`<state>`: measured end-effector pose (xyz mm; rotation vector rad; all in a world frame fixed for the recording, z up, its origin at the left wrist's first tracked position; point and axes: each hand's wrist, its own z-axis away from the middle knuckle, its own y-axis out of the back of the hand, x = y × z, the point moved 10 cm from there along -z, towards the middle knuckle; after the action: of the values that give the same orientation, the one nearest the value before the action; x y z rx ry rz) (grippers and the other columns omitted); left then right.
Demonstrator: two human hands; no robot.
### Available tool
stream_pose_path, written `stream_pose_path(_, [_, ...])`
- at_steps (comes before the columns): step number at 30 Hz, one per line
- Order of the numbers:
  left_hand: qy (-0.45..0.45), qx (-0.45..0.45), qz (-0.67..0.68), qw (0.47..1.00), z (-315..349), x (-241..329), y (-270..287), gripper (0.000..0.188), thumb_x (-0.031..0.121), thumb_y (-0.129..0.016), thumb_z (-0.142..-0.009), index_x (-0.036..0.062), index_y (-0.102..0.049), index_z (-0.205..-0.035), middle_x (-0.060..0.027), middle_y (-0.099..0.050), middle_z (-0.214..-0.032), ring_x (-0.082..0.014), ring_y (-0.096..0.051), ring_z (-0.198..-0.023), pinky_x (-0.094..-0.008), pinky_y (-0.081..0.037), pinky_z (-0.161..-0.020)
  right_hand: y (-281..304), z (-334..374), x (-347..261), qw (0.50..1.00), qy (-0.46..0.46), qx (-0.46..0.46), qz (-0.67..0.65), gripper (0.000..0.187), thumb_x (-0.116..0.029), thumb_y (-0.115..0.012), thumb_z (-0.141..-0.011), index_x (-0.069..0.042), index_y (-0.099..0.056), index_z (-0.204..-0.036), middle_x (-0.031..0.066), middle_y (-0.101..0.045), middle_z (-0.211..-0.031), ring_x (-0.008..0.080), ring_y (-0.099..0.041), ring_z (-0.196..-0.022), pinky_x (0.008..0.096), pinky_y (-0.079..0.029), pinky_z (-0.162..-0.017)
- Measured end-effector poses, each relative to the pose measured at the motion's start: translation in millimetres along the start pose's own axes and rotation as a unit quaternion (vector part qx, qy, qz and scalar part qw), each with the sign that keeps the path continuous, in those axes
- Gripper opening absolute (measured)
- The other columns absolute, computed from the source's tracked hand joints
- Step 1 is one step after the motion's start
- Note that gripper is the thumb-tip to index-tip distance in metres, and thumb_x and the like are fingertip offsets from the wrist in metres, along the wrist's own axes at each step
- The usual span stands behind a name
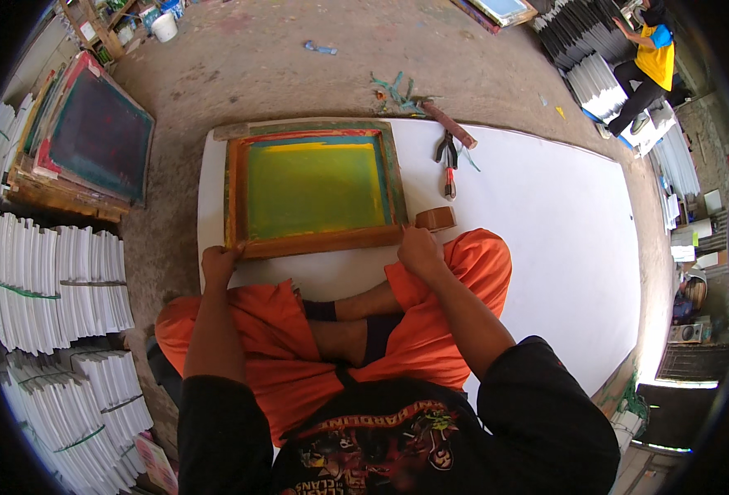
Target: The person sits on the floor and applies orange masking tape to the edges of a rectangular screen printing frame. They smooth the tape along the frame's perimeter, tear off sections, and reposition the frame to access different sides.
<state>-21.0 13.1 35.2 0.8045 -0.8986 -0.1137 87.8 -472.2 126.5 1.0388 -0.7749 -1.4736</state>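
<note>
A screen-printing frame (315, 188) with a yellow-green mesh and paint-stained wooden sides lies flat on a white sheet (546, 239) in front of my crossed legs. My left hand (218, 266) is closed at its near left corner, fingers against the wood. At the near right corner my right hand (421, 249) is also closed, its fingertips partly hidden. A smooth brown band runs along the near side between both hands; whether it is tape or bare wood I cannot tell. Just beyond my right hand sits a roll of brown tape (436, 218).
Pliers (447, 165) and a reddish-brown bar (449, 124) lie right of the frame, near green scraps (397, 91). More screen frames (96, 132) lean at left above bundled white stacks (51, 280). A person in yellow (655, 62) is by the far-right stacks.
</note>
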Motion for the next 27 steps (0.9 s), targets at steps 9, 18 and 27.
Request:
stream_pose_path(9, [-0.006, 0.004, -0.024, 1.0, 11.1, 16.7, 5.6, 0.055, 0.046, -0.087, -0.077, -0.0028, -0.067, -0.061, -0.0122, -0.062, -0.056, -0.0223, -0.06, -0.052, -0.04, -0.049, -0.057, 0.3, 15.1, -2.5, 0.996, -0.025, -0.042, 0.078, 0.028, -0.018, -0.06, -0.087, 0.0, -0.076, -0.101, 0.0256, -0.074, -0.101, 0.04, -0.073, -0.098, 0.0502, -0.058, -0.087])
stream_pose_path(18, [-0.019, 0.012, -0.034, 0.999, -3.4, -1.5, -0.7, 0.055, 0.045, -0.088, -0.075, -0.0033, -0.066, -0.059, -0.0127, -0.06, -0.055, -0.0238, -0.058, -0.052, -0.0436, -0.046, -0.056, 1.0, 25.9, -10.7, 0.998, -0.015, -0.064, 0.018, 0.029, -0.017, -0.06, -0.086, 0.004, -0.074, -0.101, 0.029, -0.072, -0.106, 0.0445, -0.07, -0.104, 0.051, -0.055, -0.094])
stream_pose_path(27, [-0.005, 0.005, -0.045, 0.999, 8.5, 14.3, 4.5, 0.053, 0.045, -0.09, -0.073, -0.0046, -0.072, -0.069, -0.016, -0.067, -0.064, -0.0244, -0.065, -0.061, -0.0413, -0.051, -0.064, -10.1, 25.6, 1.3, 0.993, -0.016, -0.106, 0.056, 0.033, -0.022, -0.057, -0.089, 0.0, -0.075, -0.104, 0.0277, -0.072, -0.109, 0.0418, -0.07, -0.106, 0.0515, -0.055, -0.093])
